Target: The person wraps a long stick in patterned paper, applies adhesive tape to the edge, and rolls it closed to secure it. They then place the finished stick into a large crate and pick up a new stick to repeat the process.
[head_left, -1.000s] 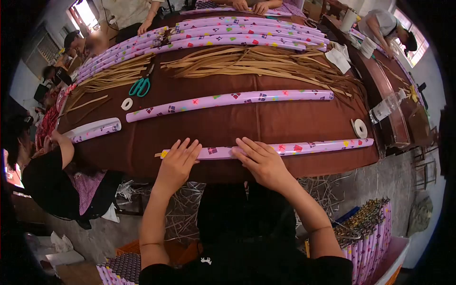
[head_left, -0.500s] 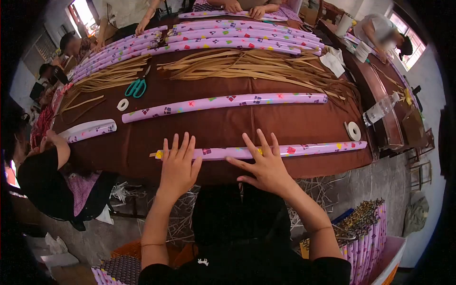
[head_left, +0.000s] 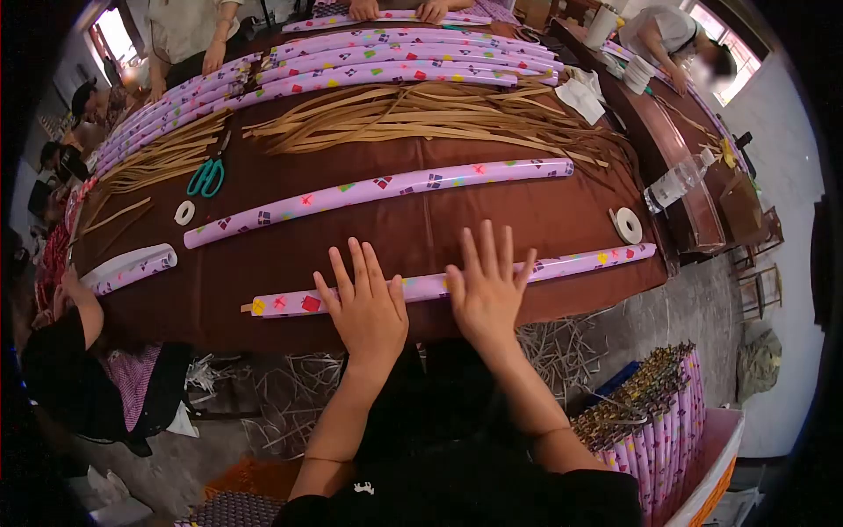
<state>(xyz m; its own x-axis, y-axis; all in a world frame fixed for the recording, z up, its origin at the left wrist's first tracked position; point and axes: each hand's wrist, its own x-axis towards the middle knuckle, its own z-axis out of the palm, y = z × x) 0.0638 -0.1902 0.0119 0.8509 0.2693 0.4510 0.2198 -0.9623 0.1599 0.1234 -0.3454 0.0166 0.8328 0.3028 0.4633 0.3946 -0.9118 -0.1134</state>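
Both of my hands lie flat over a pink patterned paper roll (head_left: 571,265) near the front edge of the brown-covered table (head_left: 492,215). My left hand (head_left: 367,307) is left of the roll's middle, fingers spread and pointing away from me. Close by on the right, my right hand (head_left: 487,290) has its fingers stretched out over the same roll. A tan strip end (head_left: 247,308) sticks out of the roll's left end. Farther back lies a second, thicker pink roll (head_left: 378,191), touched by neither hand.
Several finished rolls (head_left: 386,66) and tan strips (head_left: 413,123) lie at the back. Green scissors (head_left: 206,178), white tape rolls (head_left: 627,225) and a bottle (head_left: 678,181) are around. Co-workers' hands (head_left: 213,58) show at the far side, another person (head_left: 75,307) at left.
My hands have moved closer together, the left one rightward along the roll. The view has shifted, so the table items appear farther left.
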